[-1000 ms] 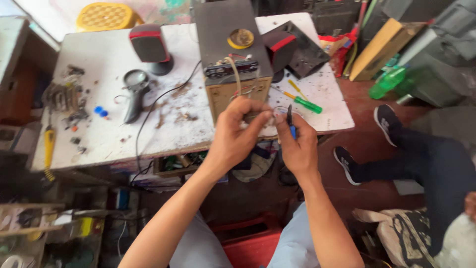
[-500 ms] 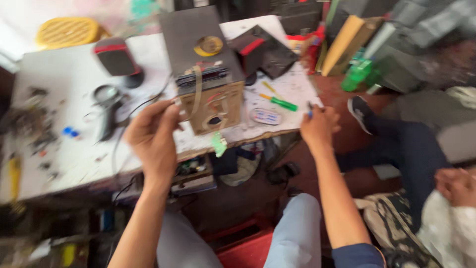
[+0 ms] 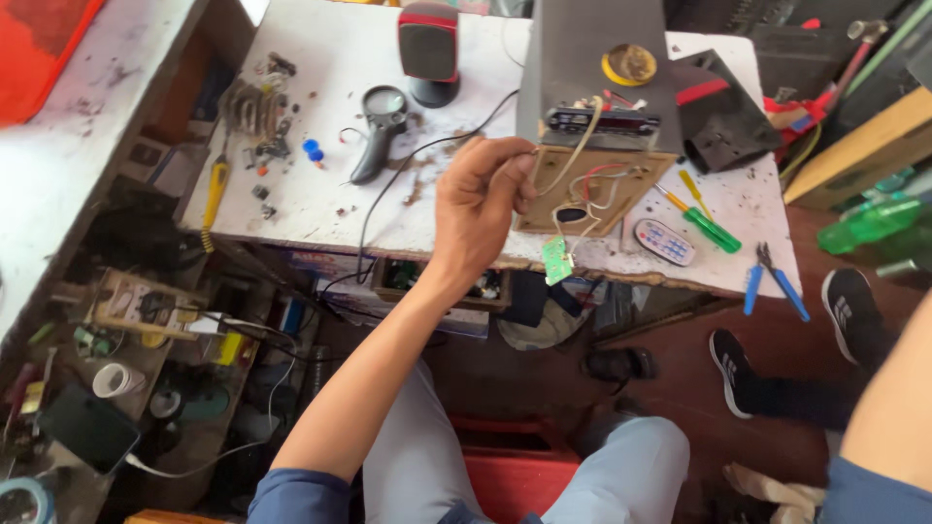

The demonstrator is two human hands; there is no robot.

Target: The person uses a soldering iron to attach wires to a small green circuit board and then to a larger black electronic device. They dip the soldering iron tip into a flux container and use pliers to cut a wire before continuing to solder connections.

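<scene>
My left hand (image 3: 478, 206) is raised over the table's front edge, its fingers pinched on thin wires (image 3: 573, 160) that run from a grey speaker box (image 3: 597, 58). A wooden front panel (image 3: 594, 190) leans out of the box, and a small green circuit board (image 3: 556, 260) dangles from the wires below it. My right hand is out of frame; only its forearm (image 3: 893, 408) shows at the right edge.
On the white table (image 3: 320, 209) lie a black magnifier (image 3: 381, 128), a red-and-black speaker (image 3: 429, 44), green screwdrivers (image 3: 705, 225), a small remote (image 3: 664, 242) and blue-handled pliers (image 3: 773, 278) at the front edge. Another person's shoes (image 3: 852, 309) rest at the right. Cluttered shelves (image 3: 136, 330) stand at the left.
My right hand has left the table's right edge and gone out of frame, with the blue-handled pliers now lying there. My left hand stays at the wires. The view has swung left.
</scene>
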